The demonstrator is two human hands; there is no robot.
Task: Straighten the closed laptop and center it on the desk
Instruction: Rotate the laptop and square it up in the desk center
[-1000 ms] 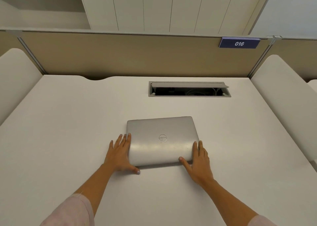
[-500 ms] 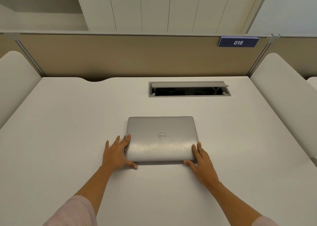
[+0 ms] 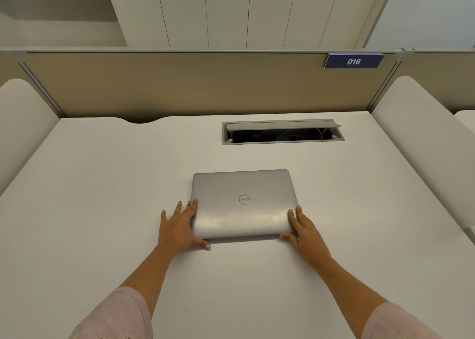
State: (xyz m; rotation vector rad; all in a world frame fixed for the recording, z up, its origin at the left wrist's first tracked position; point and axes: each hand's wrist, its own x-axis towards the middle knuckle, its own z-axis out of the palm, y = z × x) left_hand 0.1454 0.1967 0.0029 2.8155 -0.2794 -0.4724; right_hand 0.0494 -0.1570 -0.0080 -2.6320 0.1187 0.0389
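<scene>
left hand [image 3: 177, 229]: palm side hidden, flat on desk | right hand [image 3: 307, 232]: palm hidden too | sleeves behind both hands: cut off by bottom edge | cable tray [image 3: 282, 135] beyond fingertips: contents too dark to tell

We face a tan fabric partition [image 3: 180, 86] along the far edge of the white surface [image 3: 102, 184], bearing a blue "016" placard [image 3: 353, 61]. Behind rise white cabinet doors [image 3: 231, 12]. An open grey cable hatch [image 3: 282, 132] sits near the far edge.
</scene>
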